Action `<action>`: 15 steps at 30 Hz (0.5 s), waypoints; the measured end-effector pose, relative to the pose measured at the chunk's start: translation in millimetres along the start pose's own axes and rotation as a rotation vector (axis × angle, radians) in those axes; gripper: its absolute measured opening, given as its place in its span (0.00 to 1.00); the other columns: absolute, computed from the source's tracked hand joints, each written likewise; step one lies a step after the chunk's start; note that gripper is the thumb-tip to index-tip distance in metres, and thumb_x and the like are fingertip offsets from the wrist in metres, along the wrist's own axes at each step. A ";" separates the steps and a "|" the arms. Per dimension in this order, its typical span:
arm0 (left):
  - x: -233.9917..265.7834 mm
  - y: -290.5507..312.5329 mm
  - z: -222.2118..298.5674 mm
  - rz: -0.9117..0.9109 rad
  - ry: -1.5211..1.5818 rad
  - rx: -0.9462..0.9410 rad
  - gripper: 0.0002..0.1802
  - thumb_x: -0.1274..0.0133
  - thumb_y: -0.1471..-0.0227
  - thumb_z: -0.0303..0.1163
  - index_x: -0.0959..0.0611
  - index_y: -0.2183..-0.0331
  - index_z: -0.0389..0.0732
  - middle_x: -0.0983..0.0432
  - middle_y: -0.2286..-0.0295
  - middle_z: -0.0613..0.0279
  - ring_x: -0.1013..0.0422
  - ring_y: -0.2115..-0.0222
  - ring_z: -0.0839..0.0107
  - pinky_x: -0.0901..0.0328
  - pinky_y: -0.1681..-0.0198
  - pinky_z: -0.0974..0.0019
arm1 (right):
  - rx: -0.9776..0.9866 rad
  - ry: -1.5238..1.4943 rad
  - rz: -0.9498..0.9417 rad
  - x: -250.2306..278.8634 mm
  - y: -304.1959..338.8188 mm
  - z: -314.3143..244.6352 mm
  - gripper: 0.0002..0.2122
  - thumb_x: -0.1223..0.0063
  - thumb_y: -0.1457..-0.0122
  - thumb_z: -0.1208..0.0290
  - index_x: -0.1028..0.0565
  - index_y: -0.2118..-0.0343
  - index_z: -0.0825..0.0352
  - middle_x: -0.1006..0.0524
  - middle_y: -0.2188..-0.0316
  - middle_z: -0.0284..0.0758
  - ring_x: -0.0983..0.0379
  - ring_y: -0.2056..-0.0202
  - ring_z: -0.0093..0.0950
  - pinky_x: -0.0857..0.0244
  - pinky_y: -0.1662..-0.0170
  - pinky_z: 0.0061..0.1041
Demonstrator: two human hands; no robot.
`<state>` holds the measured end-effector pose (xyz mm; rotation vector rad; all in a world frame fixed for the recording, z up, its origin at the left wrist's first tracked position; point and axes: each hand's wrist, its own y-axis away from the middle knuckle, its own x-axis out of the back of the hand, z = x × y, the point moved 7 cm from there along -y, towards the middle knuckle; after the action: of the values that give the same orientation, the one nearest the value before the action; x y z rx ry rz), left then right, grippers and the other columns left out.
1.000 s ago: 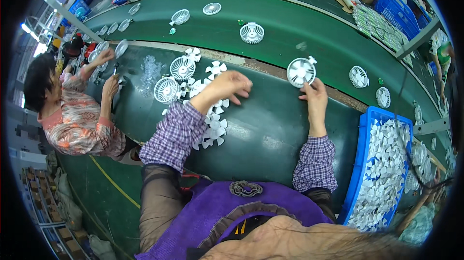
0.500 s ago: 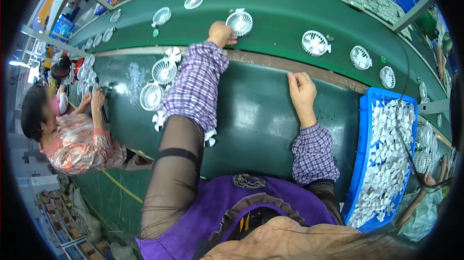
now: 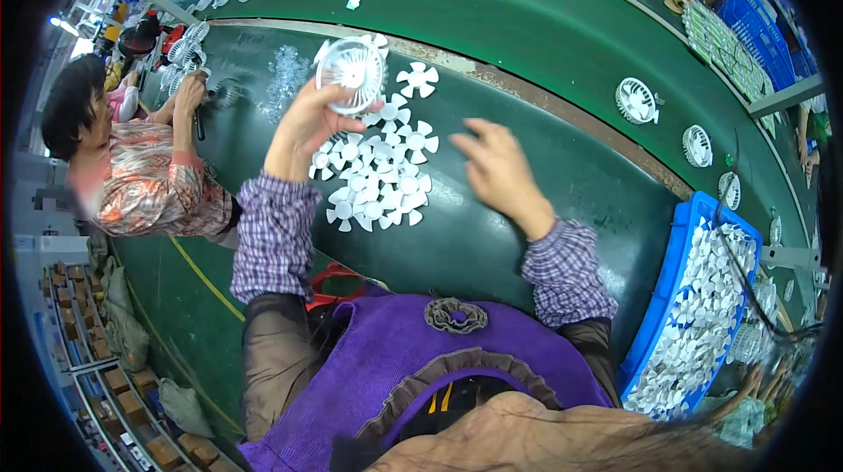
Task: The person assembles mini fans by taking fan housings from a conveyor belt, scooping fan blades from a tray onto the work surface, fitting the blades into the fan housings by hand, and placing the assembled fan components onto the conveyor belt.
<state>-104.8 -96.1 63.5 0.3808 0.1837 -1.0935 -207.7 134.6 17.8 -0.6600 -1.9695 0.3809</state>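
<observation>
My left hand (image 3: 312,121) is closed on the rim of a round white fan guard (image 3: 349,81), raised above the dark green worktable. Thin spokes run out from the guard's centre. Below and beside it lies a loose pile of white fan blades (image 3: 378,175), partly hidden by the guard and my fingers. A single fan blade (image 3: 417,79) rests apart, near the belt's edge. My right hand (image 3: 502,169) hovers over the table to the right of the pile, fingers apart, with nothing seen in it.
Beyond the table runs a green conveyor belt (image 3: 527,42) carrying spaced fan guards (image 3: 636,100). A blue crate (image 3: 678,244) full of white fan blades stands at my right. Clear plastic bits (image 3: 285,77) lie at the table's left, where a co-worker (image 3: 158,147) handles parts.
My left hand has come back from the belt to above the table, holding a fan guard. My right hand has moved left and its fingers have spread. The blade pile is uncovered; the view has shifted.
</observation>
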 end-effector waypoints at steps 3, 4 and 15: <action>15.4 28.3 -16.5 0.027 0.129 -0.037 0.26 0.52 0.49 0.26 0.35 0.49 0.26 0.26 0.59 0.41 0.24 0.60 0.49 0.21 0.75 0.65 | 0.105 0.006 -0.145 -50.8 -17.4 -32.4 0.23 0.48 0.55 0.76 0.28 0.51 0.62 0.34 0.46 0.45 0.39 0.45 0.45 0.43 0.47 0.43; 14.8 33.8 -19.0 0.004 0.176 -0.068 0.25 0.52 0.48 0.26 0.34 0.49 0.25 0.26 0.59 0.41 0.25 0.60 0.48 0.21 0.75 0.65 | 0.129 0.009 -0.172 -64.3 -19.1 -31.9 0.23 0.47 0.55 0.74 0.29 0.51 0.61 0.34 0.47 0.44 0.40 0.45 0.45 0.44 0.47 0.43; 0.6 51.6 -45.5 0.079 0.119 0.012 0.20 0.45 0.49 0.30 0.26 0.55 0.31 0.22 0.65 0.55 0.22 0.67 0.67 0.23 0.77 0.68 | -0.514 -0.190 0.013 -0.4 20.0 68.7 0.10 0.49 0.43 0.64 0.23 0.67 0.66 0.28 0.84 0.44 0.27 0.79 0.38 0.35 0.74 0.37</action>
<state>-56.7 -58.1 32.3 0.4603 0.2656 -0.9955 -262.5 151.3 -24.9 -0.9882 -2.2663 -0.0688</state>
